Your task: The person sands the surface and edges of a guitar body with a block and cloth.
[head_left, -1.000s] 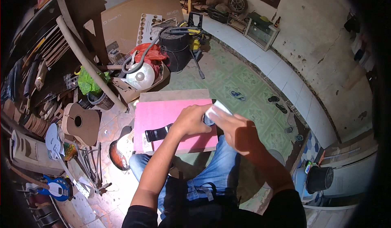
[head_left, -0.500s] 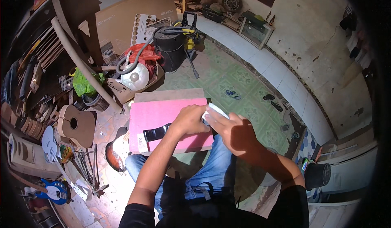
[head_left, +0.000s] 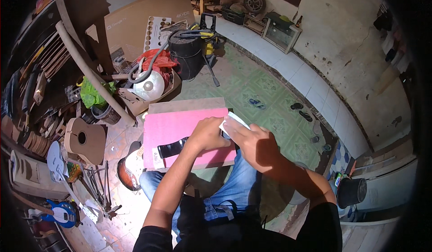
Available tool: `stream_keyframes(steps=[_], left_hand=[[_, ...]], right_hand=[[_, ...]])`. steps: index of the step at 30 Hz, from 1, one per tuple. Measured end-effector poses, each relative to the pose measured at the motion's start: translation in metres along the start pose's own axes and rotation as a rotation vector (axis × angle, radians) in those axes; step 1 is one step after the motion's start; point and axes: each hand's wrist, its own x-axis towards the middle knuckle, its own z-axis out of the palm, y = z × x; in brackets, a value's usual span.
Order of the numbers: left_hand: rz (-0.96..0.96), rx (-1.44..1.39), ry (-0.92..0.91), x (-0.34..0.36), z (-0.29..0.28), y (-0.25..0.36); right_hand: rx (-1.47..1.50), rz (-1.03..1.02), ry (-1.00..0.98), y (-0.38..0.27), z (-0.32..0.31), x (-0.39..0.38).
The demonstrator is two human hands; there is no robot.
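From my distant seat I take the pink board (head_left: 182,120) as a clock face, with twelve away from the person. Outside it, at eight o'clock, a sunburst guitar body (head_left: 128,174) lies just beside the edge; if the board gets a hard push to this side, I think something can slide off onto it and scratch it. Inside, also toward eight, there is a white slip (head_left: 158,158) near the edge, which a passing forearm could sweep away.

Next to it is the glossy black piece (head_left: 170,149), its visible end at eight to nine o'clock, the rest running under the left hand. At two o'clock this left hand (head_left: 208,134) seems to be grasping the black piece, but the underside of the fingers is hidden from me. If this grip is weak, the smooth surface may turn or slip under pressure from the other side.

Farther right, still near two, a white folded piece (head_left: 239,120) stands tilted at the board's edge. The right hand (head_left: 255,145), at three o'clock, pinches it. Because the two hands are so close, I worry that a careless stroke hits the left fingers.
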Motion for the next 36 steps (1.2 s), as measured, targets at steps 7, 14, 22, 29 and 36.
stream_keyframes(steps=[7, 14, 22, 29, 36], left_hand=[[-0.025, -0.085, 0.082, -0.015, -0.014, -0.011], [-0.095, -0.081, 0.188, -0.045, -0.023, -0.009], [-0.207, -0.112, 0.399, -0.075, -0.021, -0.008], [-0.213, -0.149, 0.425, -0.101, -0.02, -0.005], [-0.213, -0.171, 0.524, -0.113, -0.018, -0.004]], right_hand=[[0.512, 0.014, 0.012, 0.021, 0.004, -0.013], [1.34, 0.61, -0.081, -0.006, 0.078, 0.001], [1.2, 0.254, 0.24, -0.041, 0.09, 0.03], [1.106, 0.094, 0.26, -0.062, 0.071, 0.03], [1.03, -0.05, 0.195, -0.077, 0.056, 0.025]])
